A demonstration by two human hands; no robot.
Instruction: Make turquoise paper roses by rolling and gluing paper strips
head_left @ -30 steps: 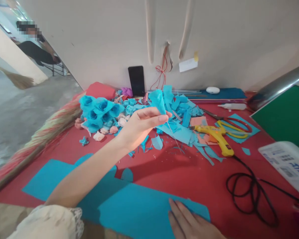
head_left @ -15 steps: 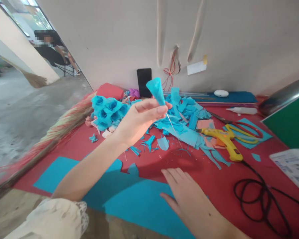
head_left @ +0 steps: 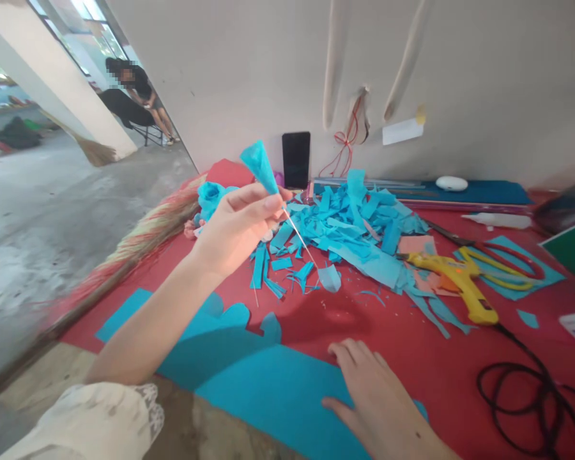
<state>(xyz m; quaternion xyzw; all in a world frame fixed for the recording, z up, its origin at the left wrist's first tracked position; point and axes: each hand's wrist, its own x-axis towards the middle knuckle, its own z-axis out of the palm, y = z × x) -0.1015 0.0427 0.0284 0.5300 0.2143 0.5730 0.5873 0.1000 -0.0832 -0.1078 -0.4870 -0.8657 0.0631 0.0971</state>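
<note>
My left hand (head_left: 234, 227) is raised above the red table (head_left: 412, 345) and pinches a small blue paper cone (head_left: 260, 165) on a thin stick that slants down to the right. My right hand (head_left: 374, 396) lies flat, fingers spread, on the edge of a large blue paper sheet (head_left: 268, 390) at the front of the table. A pile of blue paper scraps (head_left: 359, 223) lies behind the cone, and finished blue paper roses (head_left: 211, 193) peek out behind my left hand.
A yellow glue gun (head_left: 464, 284) with a coiled black cord (head_left: 522, 396) lies at the right, scissors (head_left: 498, 262) beside it. A black phone (head_left: 296, 160) leans on the wall. A broom (head_left: 124, 255) lies along the table's left edge. A person sits far back left.
My left hand has lifted the cone and carried it left. My right hand slid forward onto the blue sheet, then drew back a little. The view has swung to the left.
</note>
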